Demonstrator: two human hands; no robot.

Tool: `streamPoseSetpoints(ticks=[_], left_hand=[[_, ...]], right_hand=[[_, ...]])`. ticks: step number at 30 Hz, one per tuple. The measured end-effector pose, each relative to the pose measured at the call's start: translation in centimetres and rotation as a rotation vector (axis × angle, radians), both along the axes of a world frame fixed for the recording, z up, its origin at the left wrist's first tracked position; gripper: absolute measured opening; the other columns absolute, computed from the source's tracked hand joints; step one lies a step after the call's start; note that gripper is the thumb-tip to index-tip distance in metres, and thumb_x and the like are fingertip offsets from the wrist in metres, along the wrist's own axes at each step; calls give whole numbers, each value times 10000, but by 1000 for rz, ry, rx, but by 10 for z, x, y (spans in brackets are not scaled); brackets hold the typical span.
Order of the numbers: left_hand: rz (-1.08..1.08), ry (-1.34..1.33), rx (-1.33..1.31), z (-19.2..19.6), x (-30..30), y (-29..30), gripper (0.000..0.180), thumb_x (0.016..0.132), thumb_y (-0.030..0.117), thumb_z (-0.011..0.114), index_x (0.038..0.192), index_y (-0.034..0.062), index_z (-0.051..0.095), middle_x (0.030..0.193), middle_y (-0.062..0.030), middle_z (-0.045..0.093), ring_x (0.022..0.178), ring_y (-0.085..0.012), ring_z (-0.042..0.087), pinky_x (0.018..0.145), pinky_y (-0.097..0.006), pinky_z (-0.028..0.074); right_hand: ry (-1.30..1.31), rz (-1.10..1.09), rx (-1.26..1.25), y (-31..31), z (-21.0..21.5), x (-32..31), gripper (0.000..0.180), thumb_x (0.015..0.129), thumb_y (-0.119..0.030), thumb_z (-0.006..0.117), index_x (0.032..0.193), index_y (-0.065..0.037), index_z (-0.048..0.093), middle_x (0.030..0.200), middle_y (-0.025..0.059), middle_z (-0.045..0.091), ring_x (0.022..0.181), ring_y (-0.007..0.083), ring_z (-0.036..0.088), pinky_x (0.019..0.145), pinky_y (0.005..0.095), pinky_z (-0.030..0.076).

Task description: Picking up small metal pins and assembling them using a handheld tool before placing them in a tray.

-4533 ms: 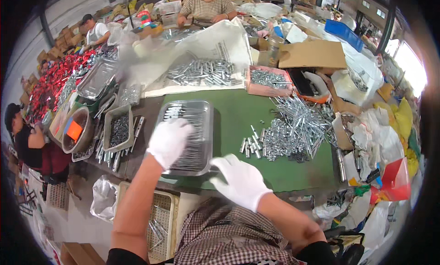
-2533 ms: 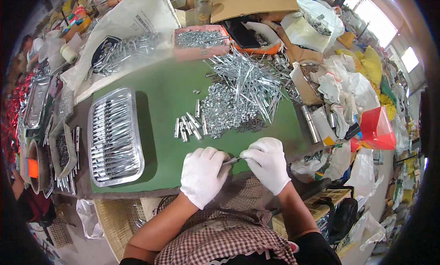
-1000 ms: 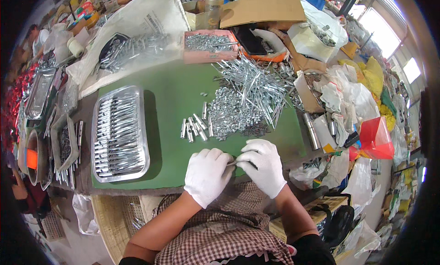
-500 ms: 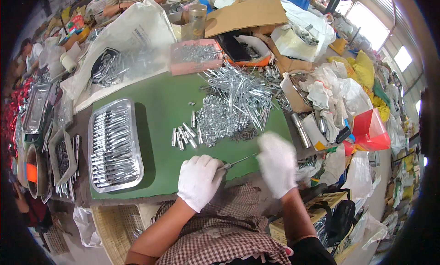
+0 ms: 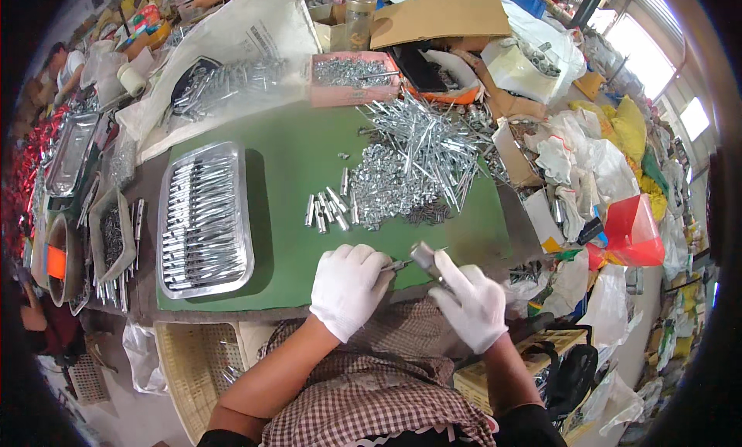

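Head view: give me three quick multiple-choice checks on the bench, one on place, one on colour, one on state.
1. The metal tray lies where from the left hand?
A. to its left
B. to its right
C. under it

2. The mat is
A. red
B. green
C. white

3. The right hand is
A. resting flat and bare
B. gloved, gripping a metal tube
C. inside the tray

A: the tray sits left of the hand.
B: the mat shows green.
B: white-gloved fingers close on the tube.
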State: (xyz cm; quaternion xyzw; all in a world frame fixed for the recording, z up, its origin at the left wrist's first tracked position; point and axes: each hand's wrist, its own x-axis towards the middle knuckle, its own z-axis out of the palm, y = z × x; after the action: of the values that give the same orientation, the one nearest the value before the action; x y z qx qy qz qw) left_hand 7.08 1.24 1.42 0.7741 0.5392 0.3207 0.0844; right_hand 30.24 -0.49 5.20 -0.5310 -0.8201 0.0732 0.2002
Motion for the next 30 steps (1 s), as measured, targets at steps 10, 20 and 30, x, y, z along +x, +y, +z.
streamPoseSetpoints(ticks=[10,20,30], left_hand=[[-25,7,-50,3,3,3,181,801,182,782,955,142,697,903,-52,667,867,-290,647,762,-442,481],[-26,47,65,7,10,3,171,809,221,779,973,197,740,919,-17,615,885,-264,620,783,-437,476],[-35,51,40,16,-1,1,187,730,151,776,879,135,665,916,-55,629,886,-293,631,773,-442,488]], right_hand=[[162,-101,-111,-18,-21,-16,725,868,-296,798,1537,-266,520,858,155,697,673,378,685,610,470,543],[7,-612,56,47,-19,81,607,928,-251,726,1485,-91,547,1089,200,716,951,391,710,826,466,554],[-17,-139,244,136,-15,2,181,898,-268,710,964,-100,720,1001,142,682,992,365,632,881,480,485]])
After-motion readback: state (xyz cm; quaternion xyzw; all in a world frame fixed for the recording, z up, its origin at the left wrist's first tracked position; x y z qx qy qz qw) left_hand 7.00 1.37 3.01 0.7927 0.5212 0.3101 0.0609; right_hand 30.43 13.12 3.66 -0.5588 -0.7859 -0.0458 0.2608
